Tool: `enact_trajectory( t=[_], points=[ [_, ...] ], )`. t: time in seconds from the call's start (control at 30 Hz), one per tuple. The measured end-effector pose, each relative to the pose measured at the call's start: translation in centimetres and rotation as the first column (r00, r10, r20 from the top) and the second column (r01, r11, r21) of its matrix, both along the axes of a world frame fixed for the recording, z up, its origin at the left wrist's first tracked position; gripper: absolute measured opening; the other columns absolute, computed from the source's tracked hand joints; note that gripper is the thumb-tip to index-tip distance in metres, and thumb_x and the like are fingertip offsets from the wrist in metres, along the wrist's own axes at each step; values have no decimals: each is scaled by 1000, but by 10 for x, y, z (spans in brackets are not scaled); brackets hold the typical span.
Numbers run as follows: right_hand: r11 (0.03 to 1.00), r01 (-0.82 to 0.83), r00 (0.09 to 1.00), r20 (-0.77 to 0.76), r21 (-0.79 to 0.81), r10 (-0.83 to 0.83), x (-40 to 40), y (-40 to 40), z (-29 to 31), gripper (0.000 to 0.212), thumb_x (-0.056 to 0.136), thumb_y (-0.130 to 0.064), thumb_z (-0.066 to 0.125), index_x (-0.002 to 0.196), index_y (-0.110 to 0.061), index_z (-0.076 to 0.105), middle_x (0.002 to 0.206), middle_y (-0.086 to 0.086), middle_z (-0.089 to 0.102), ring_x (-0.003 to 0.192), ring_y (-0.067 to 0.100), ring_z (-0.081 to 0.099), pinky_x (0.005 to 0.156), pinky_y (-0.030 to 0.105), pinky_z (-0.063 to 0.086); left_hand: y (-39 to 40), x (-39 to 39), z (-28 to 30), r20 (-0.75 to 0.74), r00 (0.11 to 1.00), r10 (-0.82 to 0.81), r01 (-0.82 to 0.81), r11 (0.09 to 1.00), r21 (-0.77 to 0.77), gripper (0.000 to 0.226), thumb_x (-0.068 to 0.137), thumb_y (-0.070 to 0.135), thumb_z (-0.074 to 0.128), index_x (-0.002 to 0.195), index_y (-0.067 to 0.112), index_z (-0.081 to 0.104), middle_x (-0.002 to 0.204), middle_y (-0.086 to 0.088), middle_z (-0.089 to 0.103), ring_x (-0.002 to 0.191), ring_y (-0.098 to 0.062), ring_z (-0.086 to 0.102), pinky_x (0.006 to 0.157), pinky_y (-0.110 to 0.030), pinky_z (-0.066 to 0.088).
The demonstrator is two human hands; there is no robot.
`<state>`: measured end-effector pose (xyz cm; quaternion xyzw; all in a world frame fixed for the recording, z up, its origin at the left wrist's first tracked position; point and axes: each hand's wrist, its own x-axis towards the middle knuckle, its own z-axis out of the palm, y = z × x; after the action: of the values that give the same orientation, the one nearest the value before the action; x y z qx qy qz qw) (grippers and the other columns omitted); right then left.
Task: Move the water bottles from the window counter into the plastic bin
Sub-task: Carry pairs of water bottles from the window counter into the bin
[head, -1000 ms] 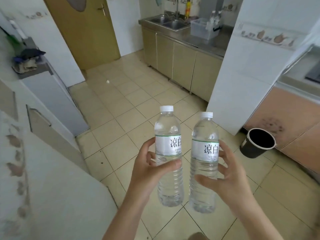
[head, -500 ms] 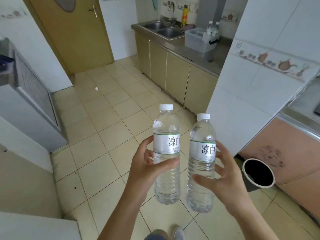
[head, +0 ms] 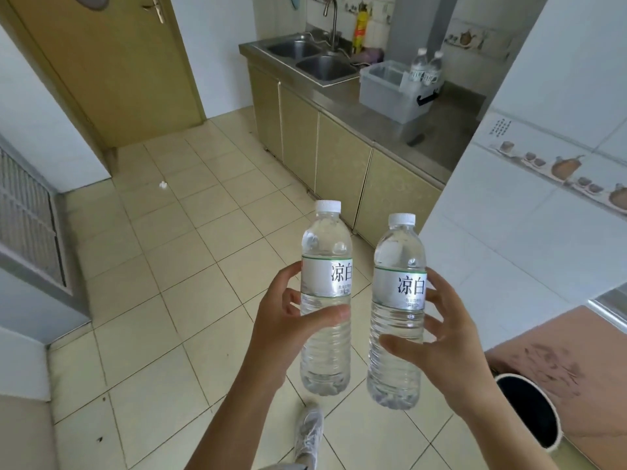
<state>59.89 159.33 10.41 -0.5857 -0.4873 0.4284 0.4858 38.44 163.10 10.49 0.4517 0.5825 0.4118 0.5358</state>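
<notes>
1. Centrally, in the head view, the left hand (head: 288,320) has its grip wrapped round the left water bottle (head: 326,300), thumb across the front below the label, fingers curled behind.
2. To its right in the frame, the right hand (head: 448,340) has its grip closed on the right water bottle (head: 398,313), thumb under the label and fingers spread along the bottle's right side.
3. Both bottles are upright, clear, white-capped, with white labels bearing dark characters; they are held side by side, near each other but apart, above the tiled floor (head: 176,273).
4. At the upper right of the frame, a grey plastic bin (head: 390,93) sits on the steel surface (head: 437,130) just right of the double sink (head: 312,59).
5. Two more bottles (head: 425,67) stand upright at the bin's far right end; whether they are inside it or just behind it I cannot tell.
6. A yellow bottle (head: 360,25) stands behind the sink beside the tap (head: 332,15).
7. At the upper left is a wooden door (head: 112,62).
8. At the lower right a dark bucket (head: 529,412) with a pale rim stands on the floor.
9. Near the bottom centre, a grey shoe (head: 308,432) shows below the bottles.
</notes>
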Motion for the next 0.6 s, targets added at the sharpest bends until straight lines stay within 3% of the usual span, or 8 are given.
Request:
enact_trajectory(
  t=[0.23,0.33,0.53,0.6],
  points=[
    [997,72,997,20,5,-72,13,128,11,94,54,-1,89,114,-61,48,112,-15,62,104,12,65,93,51,52,143,13,10,-40,998,-53,53,999,9,69,38,52,87,95,73,53,95,-1,73,62,5,59,56,-15,45],
    [997,73,997,-1,7,-73,24,183,8,94,52,2,89,111,-61,51,106,-17,64,102,15,66,92,52,53,196,23,9,-36,997,-67,67,998,8,71,38,53,88,98,71,54,94,0,74,61,6,60,53,-13,46],
    [999,18,1000,-26,27,-17,59,304,-7,95,53,5,88,129,-37,49,104,-21,67,94,9,69,69,30,57,310,56,-3,-46,998,-34,35,999,10,75,38,52,90,102,68,55,97,-3,74,67,-1,62,63,-22,50],
    [1000,-3,1000,-21,25,4,72,346,-9,97,52,4,89,131,-34,48,104,-21,66,90,9,70,63,23,55,347,70,-4,-55,998,-23,24,1000,6,77,38,52,90,106,65,55,96,-2,73,64,2,61,59,-20,49]
  ],
)
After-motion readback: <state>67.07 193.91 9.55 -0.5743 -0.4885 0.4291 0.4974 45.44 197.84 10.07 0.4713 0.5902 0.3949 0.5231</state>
